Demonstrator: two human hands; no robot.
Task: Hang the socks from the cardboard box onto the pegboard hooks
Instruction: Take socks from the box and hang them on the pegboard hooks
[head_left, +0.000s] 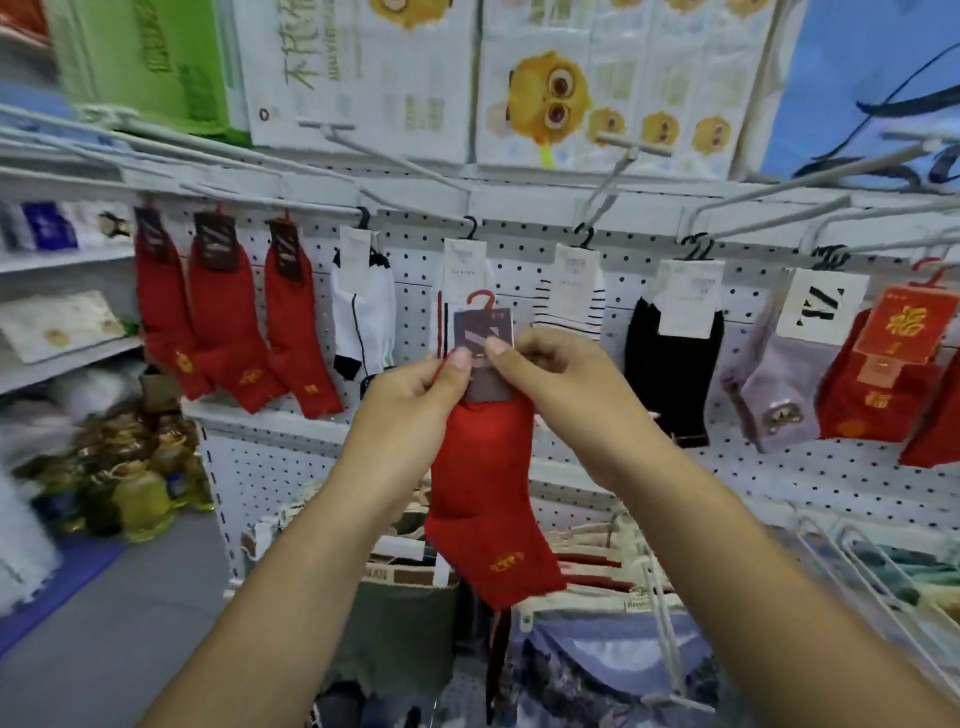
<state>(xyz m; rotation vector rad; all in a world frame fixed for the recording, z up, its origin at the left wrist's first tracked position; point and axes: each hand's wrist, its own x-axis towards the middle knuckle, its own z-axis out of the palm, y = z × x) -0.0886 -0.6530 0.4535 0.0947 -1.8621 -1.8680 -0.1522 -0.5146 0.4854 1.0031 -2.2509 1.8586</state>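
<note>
1. Shop aisle, white pegboard (779, 478) wall dead ahead, long wire hooks (613, 182) sticking out along a top rail.
2. Above the rail: white boxes with yellow cartoon faces (550, 98), green box (145, 52) at upper left.
3. Already hung in a row, from the left: three red socks (218, 312), white sock (363, 312), white sock with dark vertical stripes (441, 322) partly hidden behind the hands, banded sock (571, 301), black sock (672, 364), lilac sock (779, 384), red socks with a gold-print card (883, 374) at far right.
4. Shelves (67, 254) at left hold blurred goods, cannot tell what.
5. Person's two bare arms reach up from below, centre of view.
6. Task item: red sock (483, 493), held up in front of the pegboard, just below the row of hung socks, between the white sock and the banded sock.
7. Sock hangs straight down between the forearms, toe turned right, small gold mark near the toe.
8. Dark label card (483, 332) wraps its cuff; red plastic hanger (480, 299) pokes up from the card, not yet on any peg.
9. Left hand (410, 395): thumb pressed on the card's left edge, fingers curled behind, pinching card and cuff.
10. Right hand (556, 369): thumb on the card's right edge, fingers curled behind, pinching it too.
11. Thumbs are near each other on the card, not touching.
12. Lower down: more packets on hooks, blurred.
</note>
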